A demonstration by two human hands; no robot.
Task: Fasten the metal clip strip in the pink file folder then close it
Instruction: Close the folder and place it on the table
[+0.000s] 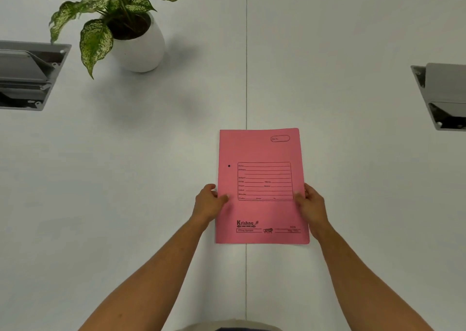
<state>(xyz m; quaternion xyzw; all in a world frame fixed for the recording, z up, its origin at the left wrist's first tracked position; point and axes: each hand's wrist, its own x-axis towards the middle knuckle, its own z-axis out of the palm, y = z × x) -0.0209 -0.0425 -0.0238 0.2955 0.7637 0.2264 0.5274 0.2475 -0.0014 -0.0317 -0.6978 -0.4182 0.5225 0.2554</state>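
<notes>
The pink file folder (259,151) lies closed in front of me, across the table's centre seam, its printed cover facing up. A small punched hole shows near its left edge. My left hand (208,202) grips the folder's left edge, thumb on the cover. On the opposite edge, my right hand (311,204) holds the folder the same way. No metal clip strip is visible; whatever is inside the folder is hidden by the cover.
A potted plant in a white pot (138,48) stands at the back left of the white table (126,166). Open grey cable boxes are set into the table at far left (27,75) and far right (443,96).
</notes>
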